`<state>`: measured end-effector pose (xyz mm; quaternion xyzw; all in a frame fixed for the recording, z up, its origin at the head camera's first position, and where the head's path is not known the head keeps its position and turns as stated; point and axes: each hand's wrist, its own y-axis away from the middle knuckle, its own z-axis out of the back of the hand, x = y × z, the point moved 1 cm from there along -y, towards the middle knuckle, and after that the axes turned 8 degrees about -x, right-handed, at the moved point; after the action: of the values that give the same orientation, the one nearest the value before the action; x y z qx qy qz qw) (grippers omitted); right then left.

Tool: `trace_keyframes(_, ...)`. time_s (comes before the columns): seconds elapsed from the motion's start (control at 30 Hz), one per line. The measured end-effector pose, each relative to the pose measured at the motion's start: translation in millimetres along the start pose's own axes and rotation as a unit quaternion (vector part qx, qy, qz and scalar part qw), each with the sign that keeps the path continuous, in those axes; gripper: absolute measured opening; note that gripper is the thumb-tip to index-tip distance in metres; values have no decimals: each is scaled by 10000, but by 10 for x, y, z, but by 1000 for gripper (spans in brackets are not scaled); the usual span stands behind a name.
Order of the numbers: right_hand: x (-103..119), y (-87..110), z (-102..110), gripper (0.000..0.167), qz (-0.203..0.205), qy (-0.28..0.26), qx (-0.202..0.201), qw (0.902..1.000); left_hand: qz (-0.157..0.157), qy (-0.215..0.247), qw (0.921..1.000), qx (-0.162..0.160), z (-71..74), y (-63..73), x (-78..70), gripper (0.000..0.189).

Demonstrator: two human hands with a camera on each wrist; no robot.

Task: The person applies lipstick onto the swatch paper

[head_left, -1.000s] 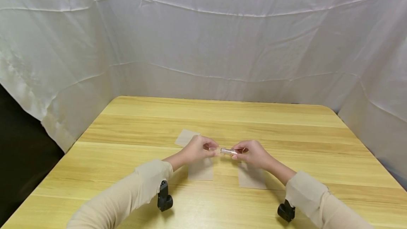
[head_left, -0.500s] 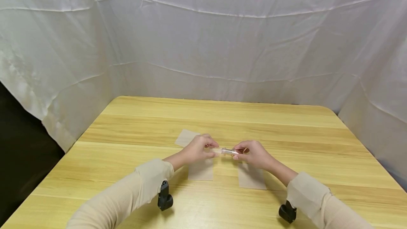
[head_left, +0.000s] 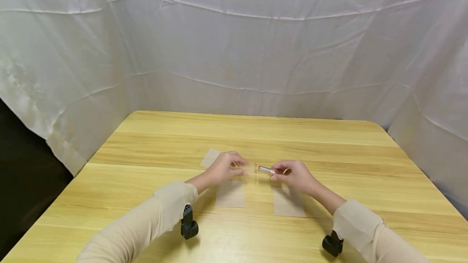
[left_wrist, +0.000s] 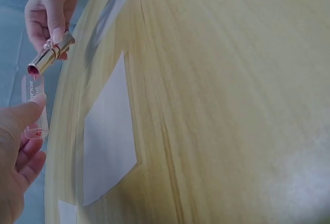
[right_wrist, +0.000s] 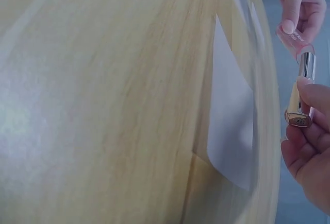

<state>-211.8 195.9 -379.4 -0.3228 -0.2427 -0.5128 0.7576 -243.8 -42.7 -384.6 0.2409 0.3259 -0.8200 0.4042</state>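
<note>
My left hand (head_left: 223, 169) pinches a clear see-through lipstick cap (left_wrist: 35, 105) with printed lettering, thumb on one side and fingers on the other. My right hand (head_left: 295, 173) grips a shiny gold-and-silver lipstick tube (left_wrist: 47, 58) between thumb and fingers. The tube's open end, with red inside, faces the cap's rim in the left wrist view, slightly tilted to it. In the head view, a narrow gap seems to part the cap (head_left: 251, 168) and tube (head_left: 265, 169). The tube's square base (right_wrist: 299, 119) shows in the right wrist view. Both hands are above the table.
Three pale paper-like sheets lie on the wooden table (head_left: 256, 230): a left front sheet (head_left: 230, 198), a right front sheet (head_left: 289, 206) and a farther left sheet (head_left: 210, 158). White cloth (head_left: 248, 60) hangs behind the table.
The cap and lipstick tube, end to end and seemingly overlapping half a second ago, now stand slightly apart. The left hand has shifted slightly left and up, the right slightly right, with the tube tilted.
</note>
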Motion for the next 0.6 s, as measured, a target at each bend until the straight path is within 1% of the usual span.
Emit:
trace_keyframes(0.17,-35,14,45,23,-235,-297,-101,9992,201,51,9997,-85,-4,-26,8,24)
trace_keyframes(0.37,-69,21,88,24,-461,-469,-175,9977,404,232,9987,-184,-14,-93,22,23)
trace_keyframes(0.53,-61,33,108,27,-585,-625,-222,9961,622,368,9969,-311,-41,-174,41,21)
trace_keyframes(0.6,-55,40,115,28,-653,-691,-234,9952,631,417,9965,-349,-54,-220,46,22)
